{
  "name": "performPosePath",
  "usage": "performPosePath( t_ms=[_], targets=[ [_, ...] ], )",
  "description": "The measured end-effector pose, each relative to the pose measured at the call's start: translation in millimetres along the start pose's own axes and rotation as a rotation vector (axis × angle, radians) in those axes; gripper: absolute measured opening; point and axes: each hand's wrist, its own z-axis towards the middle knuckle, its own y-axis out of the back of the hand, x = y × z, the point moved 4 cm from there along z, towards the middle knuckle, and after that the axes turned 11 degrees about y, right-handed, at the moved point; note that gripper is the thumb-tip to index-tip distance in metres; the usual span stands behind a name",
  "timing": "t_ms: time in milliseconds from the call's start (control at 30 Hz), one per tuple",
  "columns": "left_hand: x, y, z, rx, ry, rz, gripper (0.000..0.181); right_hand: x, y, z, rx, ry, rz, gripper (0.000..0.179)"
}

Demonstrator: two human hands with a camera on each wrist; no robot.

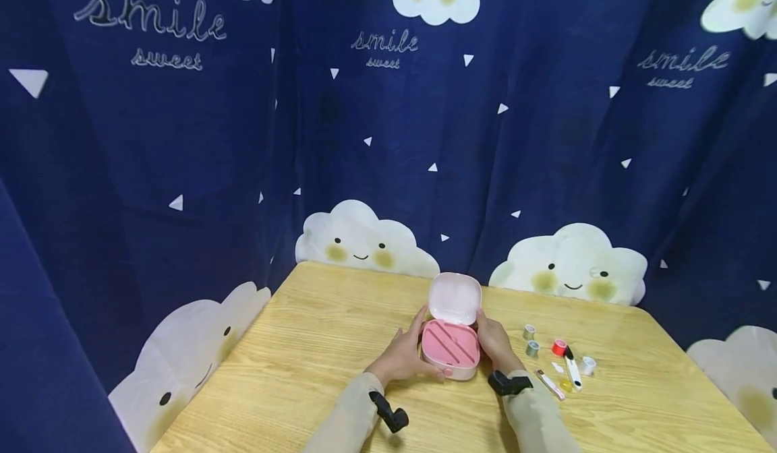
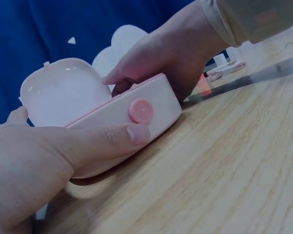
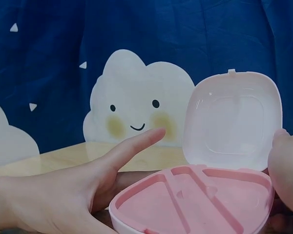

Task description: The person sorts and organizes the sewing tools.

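A small white plastic box [image 2: 158,105] with a pink compartment tray [image 1: 450,342] stands on the table, its hinged lid [image 1: 455,298] raised upright at the back. Slanted dividers cross the tray, and its compartments hold nothing. My left hand [image 1: 400,355] grips the box's left side; its thumb lies along the front wall just below a round pink button [image 2: 141,111]. From the right side my right hand [image 1: 494,342] holds the box, thumb up near the lid's lower corner. The right fingers are partly hidden behind the box.
Right of the box lie a red thread spool [image 1: 559,347], a white spool [image 1: 587,365], two greyish spools [image 1: 532,348], a black-and-white slim tool [image 1: 572,369], a small clipper-like thing [image 1: 549,385] and a little yellow piece [image 1: 566,385]. A dark blue curtain [image 1: 388,170] hangs behind the table.
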Motion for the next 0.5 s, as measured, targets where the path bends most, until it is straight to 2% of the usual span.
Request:
performPosePath(
  t_ms=[233, 500],
  targets=[
    [1.2, -0.2, -0.3, 0.003, -0.002, -0.015, 0.148, -3.2, 1.3, 0.6, -0.010, 0.018, -0.015, 0.069],
    [0.1, 0.1, -0.2, 0.007, 0.002, -0.022, 0.148, -2.3, -0.2, 0.0, -0.011, 0.027, -0.036, 0.076]
  ],
)
